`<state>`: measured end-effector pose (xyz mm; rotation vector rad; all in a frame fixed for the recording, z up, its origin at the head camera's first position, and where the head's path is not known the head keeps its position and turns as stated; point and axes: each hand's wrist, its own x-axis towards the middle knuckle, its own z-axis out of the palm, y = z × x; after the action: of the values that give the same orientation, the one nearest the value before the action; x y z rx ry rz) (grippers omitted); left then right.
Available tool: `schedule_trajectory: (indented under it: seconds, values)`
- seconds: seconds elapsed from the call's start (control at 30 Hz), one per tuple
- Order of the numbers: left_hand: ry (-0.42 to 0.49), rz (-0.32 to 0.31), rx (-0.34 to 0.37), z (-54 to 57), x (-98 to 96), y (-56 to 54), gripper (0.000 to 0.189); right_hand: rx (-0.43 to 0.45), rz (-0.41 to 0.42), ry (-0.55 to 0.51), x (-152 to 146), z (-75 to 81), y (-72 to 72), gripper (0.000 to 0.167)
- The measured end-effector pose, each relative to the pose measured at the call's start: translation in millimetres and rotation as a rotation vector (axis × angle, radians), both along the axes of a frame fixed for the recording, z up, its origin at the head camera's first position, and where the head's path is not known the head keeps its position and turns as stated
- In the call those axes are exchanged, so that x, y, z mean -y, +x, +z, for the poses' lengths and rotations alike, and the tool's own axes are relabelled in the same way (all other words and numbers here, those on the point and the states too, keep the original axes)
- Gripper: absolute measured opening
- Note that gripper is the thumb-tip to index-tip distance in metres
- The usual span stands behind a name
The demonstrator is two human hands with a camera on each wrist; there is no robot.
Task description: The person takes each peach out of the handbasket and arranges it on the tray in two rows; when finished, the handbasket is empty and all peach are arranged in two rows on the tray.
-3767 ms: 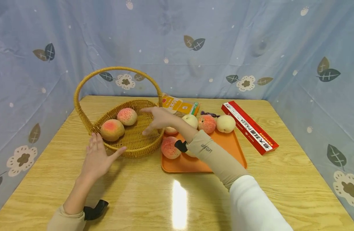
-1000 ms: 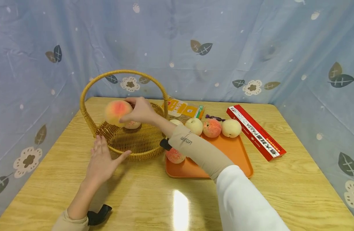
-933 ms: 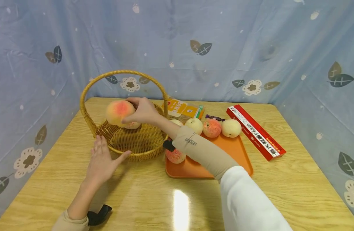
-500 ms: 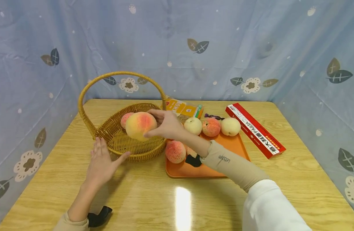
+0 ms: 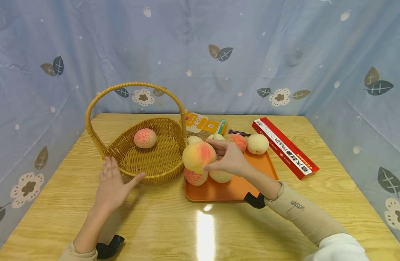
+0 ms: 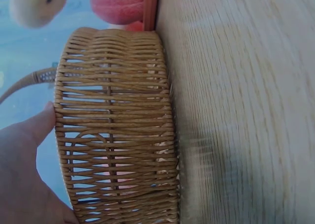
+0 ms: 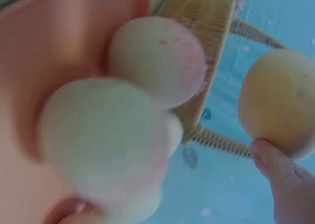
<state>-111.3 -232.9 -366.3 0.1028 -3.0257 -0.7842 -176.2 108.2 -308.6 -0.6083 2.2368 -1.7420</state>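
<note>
My right hand [image 5: 231, 160] pinches a yellow-and-pink peach [image 5: 198, 157] over the left side of the orange tray [image 5: 234, 192]. In the right wrist view that peach [image 7: 279, 101] is raised beside the tray's fruit, with the thumb pressing its lower side. To the left stands a wicker basket [image 5: 162, 178] with a tall arched handle, holding one speckled pink peach [image 5: 145, 138]. My left hand [image 5: 111, 190] rests against the basket's near left rim, fingers straight and thumb spread. The left wrist view shows the thumb touching the woven wall [image 6: 113, 125].
Several peaches lie on the tray, including a red one [image 5: 237, 141] and a pale one [image 5: 258, 144]. Behind them are an orange food packet [image 5: 203, 123] and a purple wrapped candy [image 5: 239, 133]. A red pasta box [image 5: 286, 148] lies at the right. Patterned curtains enclose the table.
My right hand took the yellow-and-pink peach from the basket, lifted it and carried it rightward to over the tray. The left hand stays at the basket rim.
</note>
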Motion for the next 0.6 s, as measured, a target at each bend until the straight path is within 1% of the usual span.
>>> schedule_trajectory:
  seconds: [0.13,0.27,0.5,0.6]
  values:
    - [0.002,-0.006,-0.003,0.2,0.3,0.0,0.114,0.02,-0.057,0.02,-23,-2.9,6.0,0.075]
    - [-0.011,-0.01,-0.011,1.2,1.4,-0.3,0.114,0.048,-0.112,0.036,-39,-7.1,8.8,0.077]
    - [-0.013,-0.018,-0.019,1.1,1.5,-0.9,0.114,0.058,-0.187,-0.003,-64,-12.6,12.9,0.07]
    - [-0.004,-0.019,-0.026,-0.5,0.9,-0.9,0.113,0.083,-0.23,0.021,-75,-13.1,16.2,0.07]
